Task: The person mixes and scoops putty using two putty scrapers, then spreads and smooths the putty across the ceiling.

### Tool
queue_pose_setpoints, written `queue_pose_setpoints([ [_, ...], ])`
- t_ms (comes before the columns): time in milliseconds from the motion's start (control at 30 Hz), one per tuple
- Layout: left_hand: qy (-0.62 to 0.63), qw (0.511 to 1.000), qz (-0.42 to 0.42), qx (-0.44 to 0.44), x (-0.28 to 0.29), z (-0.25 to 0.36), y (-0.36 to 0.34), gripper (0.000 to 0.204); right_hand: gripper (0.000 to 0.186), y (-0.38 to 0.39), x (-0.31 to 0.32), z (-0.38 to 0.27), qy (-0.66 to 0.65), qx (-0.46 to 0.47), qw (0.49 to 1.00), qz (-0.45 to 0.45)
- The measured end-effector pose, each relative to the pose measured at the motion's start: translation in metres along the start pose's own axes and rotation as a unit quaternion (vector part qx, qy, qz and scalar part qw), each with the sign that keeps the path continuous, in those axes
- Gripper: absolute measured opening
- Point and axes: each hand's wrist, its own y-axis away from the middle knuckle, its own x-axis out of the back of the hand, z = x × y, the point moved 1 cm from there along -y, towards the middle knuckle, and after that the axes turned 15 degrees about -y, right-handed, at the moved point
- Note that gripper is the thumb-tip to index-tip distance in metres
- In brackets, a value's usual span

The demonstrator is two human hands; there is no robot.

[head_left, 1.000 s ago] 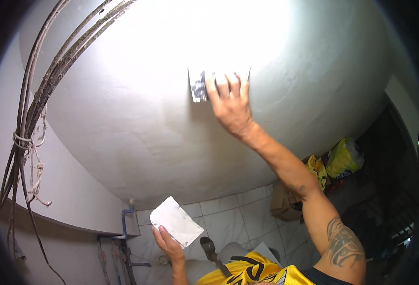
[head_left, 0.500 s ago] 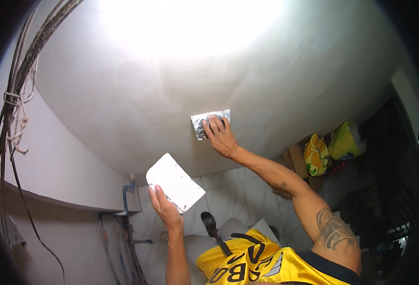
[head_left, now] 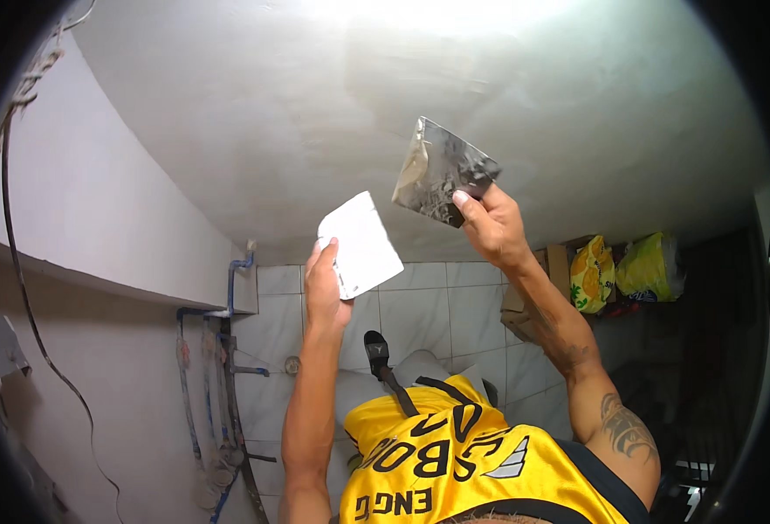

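Note:
My left hand [head_left: 322,284] grips a flat white board [head_left: 363,249] with one rounded corner, thumb lying over its near-left edge. To the right and higher, my right hand [head_left: 496,229] is closed on the near-right corner of a thin metal scraper plate [head_left: 444,175]. Dark smears cover part of the plate, and pale filler lies along its left edge. The plate is tilted and appears apart from the board. Behind both stands the grey-white wall [head_left: 271,148], patchy in tone.
Blue pipes [head_left: 230,306] run down the left corner below a white ledge [head_left: 140,148]. Dark cables [head_left: 40,332] hang at far left. Yellow [head_left: 591,272] and green [head_left: 645,269] plastic bags sit by cardboard boxes at right. The floor [head_left: 411,306] is pale tile.
My right hand has brought the scraper plate off the wall, up and rightward in view, and turned it, showing filler on its edge. The board now appears higher, and the whole view has shifted.

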Motion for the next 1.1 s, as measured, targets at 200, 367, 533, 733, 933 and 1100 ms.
queue_pose_setpoints([
  [200, 0.062, 0.992, -0.095, 0.052, -0.021, 0.008, 0.001, 0.035, 0.042, 0.008, -0.043, -0.015, 0.204, 0.251, 0.915, -0.241],
  [367, 0.034, 0.994, -0.105, -0.009, -0.034, 0.029, -0.003, 0.034, 0.047, 0.006, -0.015, -0.018, 0.48, 0.328, 0.751, -0.314],
  [533, 0.006, 0.996, -0.08, -0.034, -0.038, 0.044, 0.005, 0.033, 0.054, 0.003, 0.021, -0.033, 0.547, 0.265, 0.748, -0.266],
  [733, -0.232, 0.923, 0.068, -0.3, -0.049, 0.073, 0.011, 0.028, 0.034, 0.04, 0.014, -0.022, 0.218, -0.09, 0.972, 0.01],
  [933, -0.451, 0.662, 0.113, -0.588, -0.061, 0.056, 0.019, 0.032, 0.028, 0.05, -0.046, 0.005, -0.179, -0.077, 0.973, 0.126],
  [1100, -0.541, 0.556, 0.075, -0.626, -0.081, 0.05, 0.024, 0.036, 0.029, 0.047, -0.07, 0.009, 0.061, 0.038, 0.989, 0.129],
])
